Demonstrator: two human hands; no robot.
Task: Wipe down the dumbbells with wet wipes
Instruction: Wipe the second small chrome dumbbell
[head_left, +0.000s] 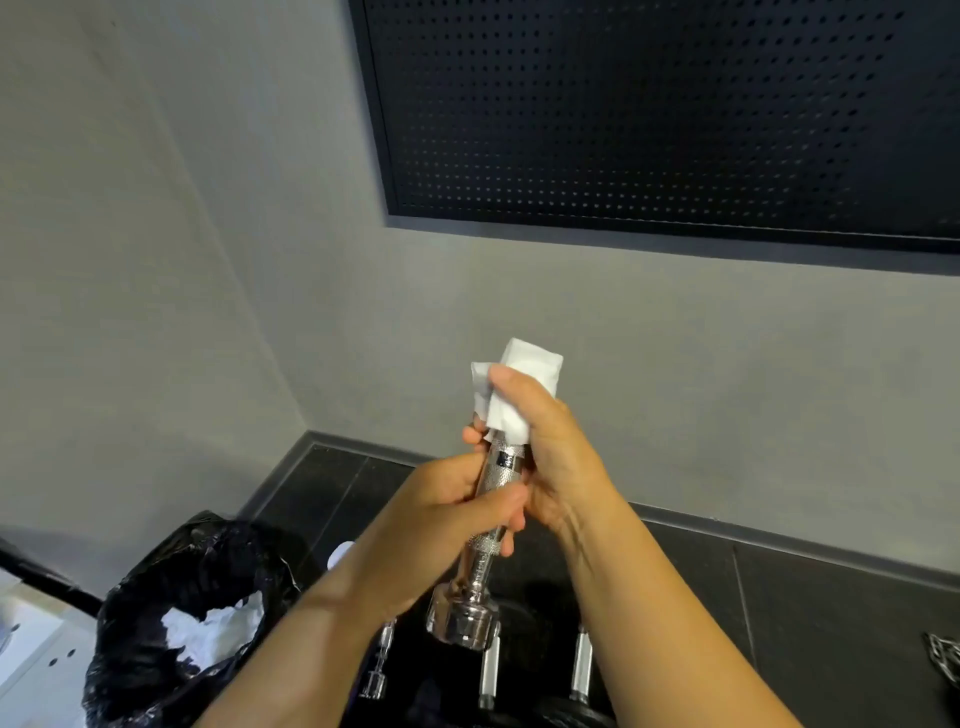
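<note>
bin bag lower left, mouth open, used white wipes inside. left hand wrapped round the knurled middle of the chrome dumbbell bar, fingers and thumb fully closed on it. bar is up in the air in front of the wall, tilted near upright, collar end down. right hand closed over the upper end, wet wipe folded between palm and metal, thumb pressing it on. more bars lie on the dark floor right under the held one. risks: wet chrome, only one hand really carrying it, so it could slip and drop collar-first onto those bars or the tiles. wipe bunched at the tip may slide off, and the knurl under the left hand stays unwiped unless the grip shifts
</note>
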